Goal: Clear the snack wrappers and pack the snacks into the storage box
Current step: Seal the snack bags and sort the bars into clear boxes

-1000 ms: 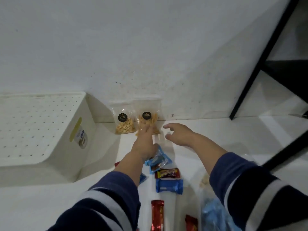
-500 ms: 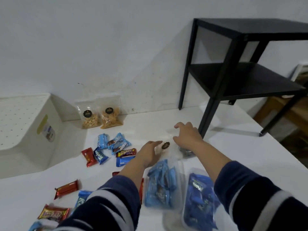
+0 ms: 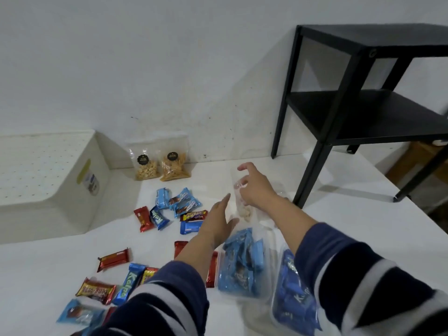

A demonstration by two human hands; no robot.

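The right hand [image 3: 254,190] curls its fingers [image 3: 244,167] round a clear snack bag [image 3: 244,209] mid-counter [image 3: 339,214]; the left hand [image 3: 218,225], fingers straight, reaches beside it. The white storage box [image 3: 48,180] sits far left

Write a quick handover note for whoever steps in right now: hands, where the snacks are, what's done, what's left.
Right hand: grip on a clear snack bag, lifting it.
Left hand: open, beside that bag.
Two snack bags lean on the wall by the box.
Loose bars lie scattered; two blue-filled bags sit near.
Done: nothing visibly packed.
Left: everything goes into the box.
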